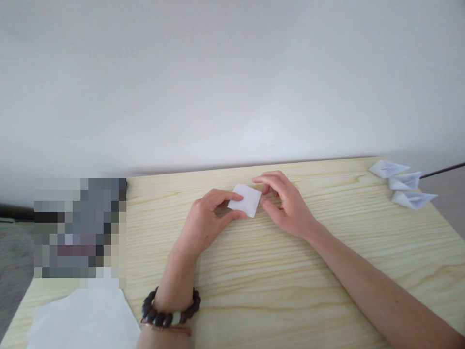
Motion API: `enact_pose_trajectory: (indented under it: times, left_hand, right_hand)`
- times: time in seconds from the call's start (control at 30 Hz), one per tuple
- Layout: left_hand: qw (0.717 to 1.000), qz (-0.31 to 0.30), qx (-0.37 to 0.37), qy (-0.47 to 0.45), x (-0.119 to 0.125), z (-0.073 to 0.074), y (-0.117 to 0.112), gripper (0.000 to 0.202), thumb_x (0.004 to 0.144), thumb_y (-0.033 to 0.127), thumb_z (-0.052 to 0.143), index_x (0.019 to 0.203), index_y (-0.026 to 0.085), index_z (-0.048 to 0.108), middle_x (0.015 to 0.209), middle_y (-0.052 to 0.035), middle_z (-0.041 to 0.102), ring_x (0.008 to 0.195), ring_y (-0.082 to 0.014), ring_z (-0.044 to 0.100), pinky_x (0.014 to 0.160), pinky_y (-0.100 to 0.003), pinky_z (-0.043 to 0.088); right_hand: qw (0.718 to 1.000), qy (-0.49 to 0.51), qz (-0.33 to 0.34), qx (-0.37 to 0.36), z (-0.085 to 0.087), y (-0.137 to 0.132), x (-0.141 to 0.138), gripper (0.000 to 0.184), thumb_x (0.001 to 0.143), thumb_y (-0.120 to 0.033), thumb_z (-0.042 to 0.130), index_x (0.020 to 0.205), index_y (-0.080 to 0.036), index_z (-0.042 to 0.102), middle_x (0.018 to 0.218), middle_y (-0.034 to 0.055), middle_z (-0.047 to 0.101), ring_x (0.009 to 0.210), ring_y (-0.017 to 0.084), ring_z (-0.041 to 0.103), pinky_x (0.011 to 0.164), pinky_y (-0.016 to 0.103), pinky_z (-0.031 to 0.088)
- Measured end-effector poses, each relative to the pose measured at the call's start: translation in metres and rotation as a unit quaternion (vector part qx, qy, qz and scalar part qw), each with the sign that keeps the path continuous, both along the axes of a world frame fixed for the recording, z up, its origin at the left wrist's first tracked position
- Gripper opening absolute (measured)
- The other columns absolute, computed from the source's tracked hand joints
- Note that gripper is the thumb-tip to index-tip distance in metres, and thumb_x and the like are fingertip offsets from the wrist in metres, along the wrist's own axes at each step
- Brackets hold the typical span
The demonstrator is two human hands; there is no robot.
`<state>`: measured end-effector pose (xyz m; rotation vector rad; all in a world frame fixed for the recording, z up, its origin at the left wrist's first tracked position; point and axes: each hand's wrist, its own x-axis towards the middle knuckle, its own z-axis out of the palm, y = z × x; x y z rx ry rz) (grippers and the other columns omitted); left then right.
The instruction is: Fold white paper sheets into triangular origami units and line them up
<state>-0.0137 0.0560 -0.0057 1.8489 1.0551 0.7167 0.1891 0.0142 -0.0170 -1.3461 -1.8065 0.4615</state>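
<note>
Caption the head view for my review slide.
Left hand holds small white paper beside the right hand; three paper boats sit far right.

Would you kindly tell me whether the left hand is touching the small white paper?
Touching: the head view shows the left hand holding the small white paper, thumb and a finger overlapping it.

- A plain indoor room, home or small office (which of the two, I cannot tell).
- A bare, pale wall (232, 82) runs along the tabletop's far edge.
- The wood-grain tabletop (261, 291) looks like everyday furniture.
- Paper sheets (83, 320) lie at its near left corner, folded paper boats (404, 182) by its far right corner.
</note>
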Motion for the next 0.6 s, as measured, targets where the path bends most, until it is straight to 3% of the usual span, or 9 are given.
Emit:
enact_pose_trajectory:
  times: [0.1, 0.2, 0.47, 0.6]
  left_hand:
    - [1.0, 0.016, -0.022, -0.006, -0.0006, 0.001, 0.0001, 0.032, 0.073, 0.038, 0.074, 0.098, 0.018, 0.07, 0.094, -0.0057, 0.07, 0.084, -0.018, 0.064, 0.079, -0.03, 0.05]
    - [0.999, 0.021, -0.027, 0.006, -0.0011, 0.0003, -0.0003, 0.033, 0.077, 0.042, 0.07, 0.101, 0.019, 0.069, 0.093, -0.0061, 0.07, 0.083, -0.0181, 0.064, 0.079, -0.031, 0.05]
    - [0.997, 0.033, -0.065, -0.002, -0.002, 0.0005, -0.0007, 0.037, 0.078, 0.048, 0.067, 0.1, 0.018, 0.069, 0.094, -0.0069, 0.072, 0.085, -0.0192, 0.064, 0.079, -0.03, 0.049]
    - [0.999, 0.016, -0.047, -0.001, -0.001, 0.0033, -0.0009, 0.033, 0.083, 0.047, 0.062, 0.097, 0.018, 0.07, 0.091, -0.0069, 0.071, 0.084, -0.0187, 0.064, 0.078, -0.029, 0.049]
  right_hand:
    - [0.999, 0.004, 0.037, -0.005, -0.0003, 0.0002, 0.0026, 0.052, 0.072, -0.001, 0.049, 0.118, -0.022, 0.056, 0.12, 0.0093, 0.056, 0.092, 0.018, 0.059, 0.074, 0.033, 0.051]
    - [0.998, 0.011, 0.061, 0.0, 0.0004, 0.0005, 0.0032, 0.041, 0.076, -0.004, 0.052, 0.112, -0.023, 0.059, 0.12, 0.009, 0.059, 0.101, 0.02, 0.059, 0.078, 0.034, 0.052]
    - [0.996, 0.045, 0.075, 0.001, 0.0023, 0.0012, 0.0025, 0.019, 0.083, -0.015, 0.061, 0.101, -0.021, 0.065, 0.111, 0.0086, 0.065, 0.097, 0.018, 0.063, 0.079, 0.032, 0.054]
    - [0.996, 0.055, 0.071, 0.007, 0.0031, 0.0014, 0.0019, 0.011, 0.087, -0.022, 0.061, 0.096, -0.02, 0.067, 0.104, 0.0083, 0.068, 0.093, 0.017, 0.064, 0.078, 0.031, 0.054]
